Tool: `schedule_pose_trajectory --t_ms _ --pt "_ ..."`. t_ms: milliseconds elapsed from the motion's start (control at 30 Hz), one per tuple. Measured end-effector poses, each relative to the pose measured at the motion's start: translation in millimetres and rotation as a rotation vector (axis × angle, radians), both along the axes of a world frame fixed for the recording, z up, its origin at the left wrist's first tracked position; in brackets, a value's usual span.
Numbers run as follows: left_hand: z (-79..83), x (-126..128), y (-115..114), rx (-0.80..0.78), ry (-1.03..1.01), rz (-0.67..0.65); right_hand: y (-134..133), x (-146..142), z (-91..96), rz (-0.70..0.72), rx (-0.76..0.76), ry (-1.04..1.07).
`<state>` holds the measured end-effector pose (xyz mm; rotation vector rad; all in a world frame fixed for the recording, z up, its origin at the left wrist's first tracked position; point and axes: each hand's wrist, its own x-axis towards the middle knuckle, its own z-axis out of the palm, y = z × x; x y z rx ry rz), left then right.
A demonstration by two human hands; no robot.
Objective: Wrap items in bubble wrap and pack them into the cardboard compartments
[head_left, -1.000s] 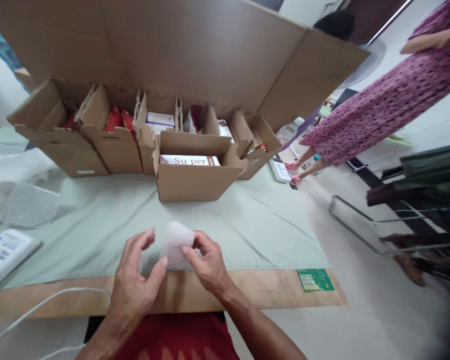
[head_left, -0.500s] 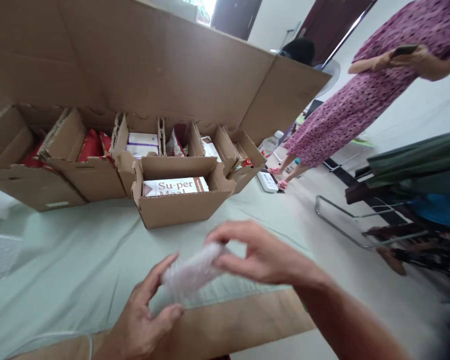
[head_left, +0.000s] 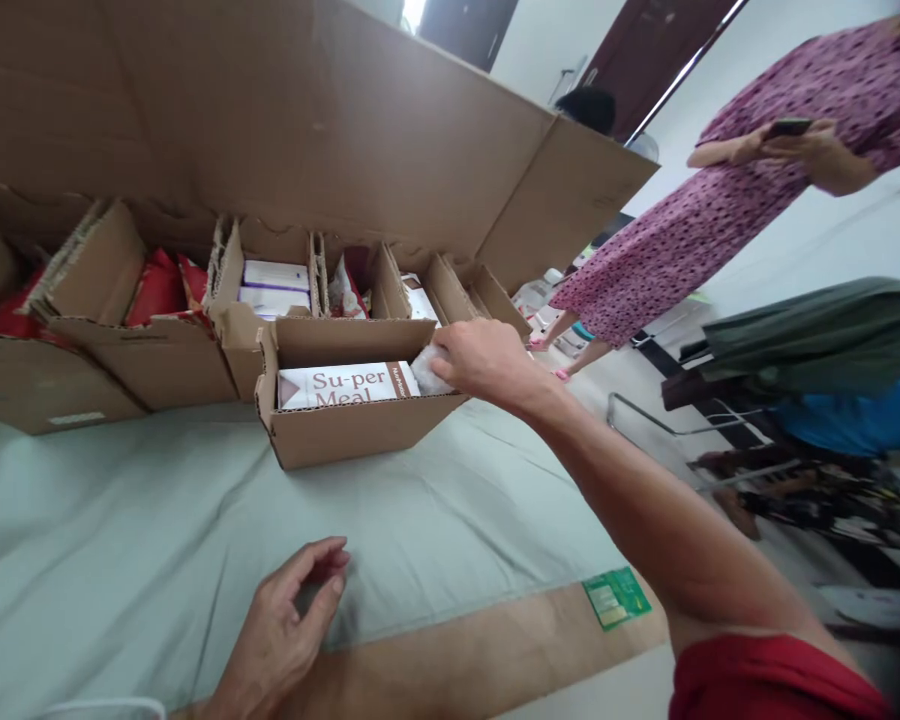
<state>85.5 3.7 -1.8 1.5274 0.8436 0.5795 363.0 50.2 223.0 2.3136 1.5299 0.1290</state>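
My right hand reaches over the right end of the front cardboard box, its fingers closed on a wad of bubble wrap. The wrap sits beside a white carton printed "Su-per Meal" that lies in the same box. Whether the wrap encloses anything I cannot tell. Low over the green cloth, my left hand is empty, with thumb and fingertips a little apart.
Behind stands a row of cardboard bins holding red packets, white boxes and other packages, backed by a tall cardboard panel. A green packet lies at the table's front edge. A person with a phone stands at right.
My right hand has carried the bubble wrap from between both hands forward into the front box's right end. My left hand has let go of it and stays near the table's front.
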Motion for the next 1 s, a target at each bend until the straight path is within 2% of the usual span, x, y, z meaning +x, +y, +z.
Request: schedule_pose_trajectory --t_ms 100,233,433,533,633,700,767,800,867,933,1000 --pt "-7.5 -2 -1 0.002 0.025 0.002 16 2 -6.9 -0.008 -0.06 -0.003" --pt "-14.5 -4 -3 -0.002 0.04 -0.004 27 9 -15.9 0.055 -0.116 0.062" --pt "-0.6 -3 0 -0.001 0.048 -0.001 36 14 -29.6 0.131 -0.142 0.17" --pt "8.1 -2 2 0.028 0.059 0.022 37 12 -27.2 0.139 -0.124 0.164" --pt "15.7 -1 6 0.054 0.095 0.167 20 14 -7.1 0.114 0.012 0.153" --pt "22.9 1 10 0.045 0.094 0.293 -7 21 9.0 0.094 0.199 0.172" --pt "33.6 7 17 0.015 0.042 0.382 -42 32 14.7 0.1 0.421 0.242" --pt "40.1 12 21 -0.003 0.007 0.415 -60 38 10.5 0.11 0.526 0.307" --pt "53.8 25 31 -0.02 -0.055 0.472 -87 48 -13.5 0.113 0.668 0.499" --pt "64.5 42 43 0.013 -0.103 0.508 -98 51 -53.3 0.069 0.715 0.737" --pt "68.6 60 55 0.074 -0.169 0.513 -92 45 -96.4 0.023 0.677 0.965"
